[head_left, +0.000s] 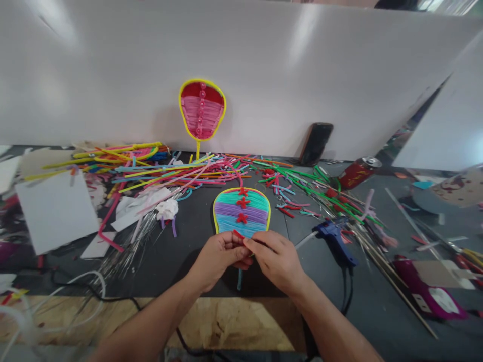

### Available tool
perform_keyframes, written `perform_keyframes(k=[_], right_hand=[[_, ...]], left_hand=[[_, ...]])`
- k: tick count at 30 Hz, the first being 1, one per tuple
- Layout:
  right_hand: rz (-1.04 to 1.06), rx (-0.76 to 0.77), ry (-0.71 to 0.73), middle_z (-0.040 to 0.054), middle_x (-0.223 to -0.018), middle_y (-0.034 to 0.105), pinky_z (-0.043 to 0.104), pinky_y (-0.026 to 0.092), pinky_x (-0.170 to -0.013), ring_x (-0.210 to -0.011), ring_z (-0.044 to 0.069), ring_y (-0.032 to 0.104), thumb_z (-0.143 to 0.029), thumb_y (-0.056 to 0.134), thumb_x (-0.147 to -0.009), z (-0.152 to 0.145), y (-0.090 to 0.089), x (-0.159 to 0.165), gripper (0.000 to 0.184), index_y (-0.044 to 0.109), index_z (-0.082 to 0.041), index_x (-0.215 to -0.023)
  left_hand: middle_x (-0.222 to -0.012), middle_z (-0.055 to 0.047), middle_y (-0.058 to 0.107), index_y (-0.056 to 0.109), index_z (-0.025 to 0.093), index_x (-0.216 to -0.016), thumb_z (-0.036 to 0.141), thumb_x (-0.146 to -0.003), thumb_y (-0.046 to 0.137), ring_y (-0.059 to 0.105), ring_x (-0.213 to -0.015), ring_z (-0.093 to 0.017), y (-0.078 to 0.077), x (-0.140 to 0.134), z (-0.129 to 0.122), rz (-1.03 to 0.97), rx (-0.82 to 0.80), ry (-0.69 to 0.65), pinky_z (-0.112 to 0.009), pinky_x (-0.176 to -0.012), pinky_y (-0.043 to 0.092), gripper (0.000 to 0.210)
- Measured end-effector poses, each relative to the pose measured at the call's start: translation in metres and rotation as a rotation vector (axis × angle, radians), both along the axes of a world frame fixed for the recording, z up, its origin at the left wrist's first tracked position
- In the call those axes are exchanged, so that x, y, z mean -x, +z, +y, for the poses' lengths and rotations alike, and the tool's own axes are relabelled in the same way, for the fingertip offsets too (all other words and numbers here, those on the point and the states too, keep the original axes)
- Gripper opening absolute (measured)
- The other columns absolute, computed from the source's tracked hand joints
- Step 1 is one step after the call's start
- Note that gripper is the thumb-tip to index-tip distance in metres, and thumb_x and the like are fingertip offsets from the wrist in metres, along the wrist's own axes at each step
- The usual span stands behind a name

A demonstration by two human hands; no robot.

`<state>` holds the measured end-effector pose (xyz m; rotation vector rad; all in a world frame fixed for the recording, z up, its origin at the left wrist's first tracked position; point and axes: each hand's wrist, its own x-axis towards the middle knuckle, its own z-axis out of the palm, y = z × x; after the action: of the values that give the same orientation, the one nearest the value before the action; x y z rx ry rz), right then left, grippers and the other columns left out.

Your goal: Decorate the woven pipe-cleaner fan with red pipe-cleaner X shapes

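My left hand point(221, 254) and my right hand point(277, 259) meet over the lower part of a fan-shaped craft point(226, 213). Fingertips of both hands pinch a short red pipe cleaner piece point(237, 235); its lower part is hidden by the fingers. The craft lies on the dark table, banded in teal, purple and blue, with a yellow edge. Down its middle runs a line of red star shapes point(242, 218). Its blue-green handle point(239, 279) shows below my hands.
Against the white panel leans a pink and red fan point(202, 110). Pipe cleaners point(181, 173) pile up behind the craft. To the right are a blue glue gun point(335, 244), a red can point(358, 172) and a phone point(316, 144). White paper point(56, 211) lies left.
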<state>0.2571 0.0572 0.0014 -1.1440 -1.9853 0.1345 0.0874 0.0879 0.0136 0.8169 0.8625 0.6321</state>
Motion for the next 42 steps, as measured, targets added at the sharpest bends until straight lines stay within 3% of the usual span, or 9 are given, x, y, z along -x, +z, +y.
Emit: perform_keyframes(k=[5,10,17,21,25,33,36,39,42], right_hand=[[0.31,0.185,0.013,0.0056,-0.088,0.068,0.028,0.053,-0.072,-0.08,0.016,0.065,-0.015,0.053,-0.086,0.002,0.0,0.0,0.023,0.069,-0.025,-0.098],[0.557,0.44,-0.064,0.0044,-0.086,0.07,0.028,0.053,-0.068,-0.075,0.017,0.064,-0.023,0.061,-0.082,0.001,0.006,0.004,0.015,0.068,-0.023,-0.095],[0.638,0.557,-0.01,0.0034,-0.08,0.068,0.028,0.051,-0.069,-0.073,0.016,0.062,-0.024,0.062,-0.079,0.001,0.005,0.005,0.008,0.069,-0.021,-0.083],[0.808,0.746,0.033,0.0011,-0.076,0.065,0.025,0.049,-0.061,-0.065,0.013,0.058,-0.031,0.067,-0.075,0.002,0.006,0.005,0.019,0.067,-0.02,-0.091],[0.925,0.855,0.1,-0.0024,-0.061,0.057,0.021,0.043,-0.053,-0.054,0.008,0.049,-0.035,0.066,-0.077,0.003,0.007,0.005,0.019,0.067,-0.017,-0.079],[1.253,0.926,0.157,-0.0019,-0.064,0.057,0.021,0.04,-0.048,-0.049,0.008,0.046,-0.042,0.073,-0.07,0.0,0.002,0.014,0.025,0.067,-0.019,-0.079],[1.254,0.907,0.195,-0.0007,-0.071,0.057,0.021,0.04,-0.047,-0.049,0.007,0.045,-0.043,0.068,-0.075,-0.001,0.0,0.015,0.024,0.064,-0.02,-0.079],[1.007,0.708,0.194,0.002,-0.078,0.057,0.024,0.044,-0.052,-0.059,0.011,0.05,-0.036,0.057,-0.085,-0.002,0.002,0.011,0.018,0.061,-0.02,-0.08],[0.616,0.443,0.155,0.0045,-0.082,0.057,0.028,0.048,-0.07,-0.078,0.015,0.055,-0.022,0.051,-0.088,-0.003,0.007,0.006,0.011,0.059,-0.019,-0.082]], left_hand=[[-0.066,-0.002,0.067,0.062,0.012,-0.078,0.034,-0.064,0.079,0.062,-0.053,-0.011,-0.001,0.003,0.001,0.025,0.023,0.016,-0.022,-0.051,0.049,0.03],[-0.062,0.0,0.064,0.062,0.014,-0.081,0.033,-0.066,0.077,0.056,-0.045,-0.008,0.002,0.003,0.001,-0.02,0.022,0.042,-0.019,-0.046,0.044,0.028],[-0.054,0.003,0.057,0.058,0.014,-0.071,0.038,-0.066,0.076,0.046,-0.039,-0.005,0.005,0.003,0.002,-0.074,0.06,0.032,-0.018,-0.042,0.034,0.031],[-0.053,0.005,0.054,0.058,0.015,-0.077,0.034,-0.066,0.078,0.042,-0.04,-0.003,0.005,0.004,0.002,-0.159,0.07,0.06,-0.017,-0.044,0.03,0.029],[-0.055,0.004,0.053,0.055,0.016,-0.075,0.033,-0.07,0.075,0.041,-0.044,-0.004,0.004,0.004,0.001,-0.175,0.061,0.041,-0.018,-0.046,0.029,0.026],[-0.057,0.004,0.053,0.051,0.016,-0.075,0.035,-0.071,0.073,0.042,-0.046,-0.004,0.002,0.001,-0.002,-0.107,0.085,-0.044,-0.018,-0.048,0.029,0.029],[-0.056,0.005,0.052,0.051,0.016,-0.075,0.035,-0.071,0.073,0.042,-0.045,-0.004,0.003,0.001,-0.003,-0.129,0.11,-0.062,-0.019,-0.048,0.03,0.03],[-0.056,0.005,0.052,0.052,0.015,-0.075,0.035,-0.072,0.072,0.041,-0.045,-0.004,0.005,0.002,-0.004,-0.149,0.113,-0.065,-0.019,-0.049,0.032,0.028],[-0.056,0.004,0.052,0.053,0.015,-0.075,0.034,-0.073,0.071,0.042,-0.046,-0.004,0.004,0.001,-0.004,-0.135,0.117,-0.068,-0.018,-0.048,0.032,0.026]])
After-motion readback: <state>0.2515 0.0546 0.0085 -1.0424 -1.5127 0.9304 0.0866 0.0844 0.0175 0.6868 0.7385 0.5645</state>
